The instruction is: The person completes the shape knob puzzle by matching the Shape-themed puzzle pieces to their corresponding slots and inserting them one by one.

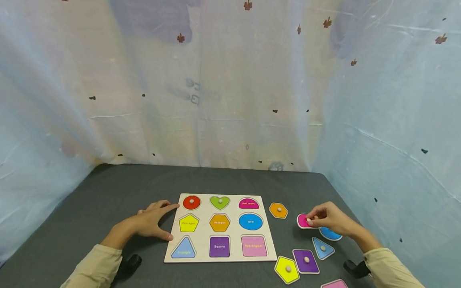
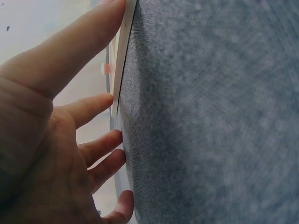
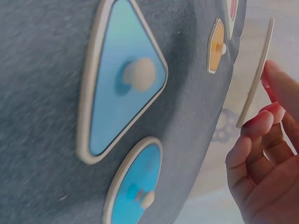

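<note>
Fingers (image 2: 86,109) splayed, left hand (image 1: 149,223) touches puzzle board (image 1: 204,228); right hand (image 1: 329,219) pinches magenta piece (image 1: 302,221)

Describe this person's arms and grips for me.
The left grip and right grip are bare human hands, ungloved. The left sleeve and right sleeve are plain beige cloth. A black piece shows beside each sleeve; I can't tell what it is.

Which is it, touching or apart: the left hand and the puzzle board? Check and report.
Touching. The left wrist view shows the left hand's thumb and index fingertip against the puzzle board's edge, without a visible gap.
</note>
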The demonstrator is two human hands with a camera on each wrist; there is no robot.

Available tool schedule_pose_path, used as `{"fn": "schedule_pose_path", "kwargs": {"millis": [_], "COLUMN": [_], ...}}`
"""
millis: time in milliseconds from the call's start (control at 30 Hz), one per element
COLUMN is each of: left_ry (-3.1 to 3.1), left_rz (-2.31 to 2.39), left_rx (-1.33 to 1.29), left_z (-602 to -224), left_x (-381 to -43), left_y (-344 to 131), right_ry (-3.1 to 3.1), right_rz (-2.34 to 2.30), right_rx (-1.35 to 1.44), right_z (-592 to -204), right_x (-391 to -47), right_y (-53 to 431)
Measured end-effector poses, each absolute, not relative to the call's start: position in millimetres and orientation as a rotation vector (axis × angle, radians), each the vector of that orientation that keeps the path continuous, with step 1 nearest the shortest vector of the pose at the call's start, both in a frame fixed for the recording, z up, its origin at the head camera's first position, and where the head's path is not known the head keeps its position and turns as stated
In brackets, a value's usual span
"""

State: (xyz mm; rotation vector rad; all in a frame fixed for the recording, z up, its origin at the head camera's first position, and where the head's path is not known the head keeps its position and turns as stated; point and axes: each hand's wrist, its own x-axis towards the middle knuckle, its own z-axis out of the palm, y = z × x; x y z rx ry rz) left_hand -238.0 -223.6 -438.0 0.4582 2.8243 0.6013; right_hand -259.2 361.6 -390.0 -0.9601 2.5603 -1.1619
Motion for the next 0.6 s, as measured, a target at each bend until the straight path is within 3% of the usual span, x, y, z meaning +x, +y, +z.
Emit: {"fn": "schedule_pose_path", "kwargs": {"millis": [600], "left_ry": [2.809], "left_rz": [0.618], "left_rx": [0.441], "left_z": [-437], "left_x": [-237], "left_y": [-223], "right_ry": [2.585], "right_rz": [-1.128], "right_rx": [-0.929], "right_z": [-393], "right_x": [-281], "right_y": [325]}}
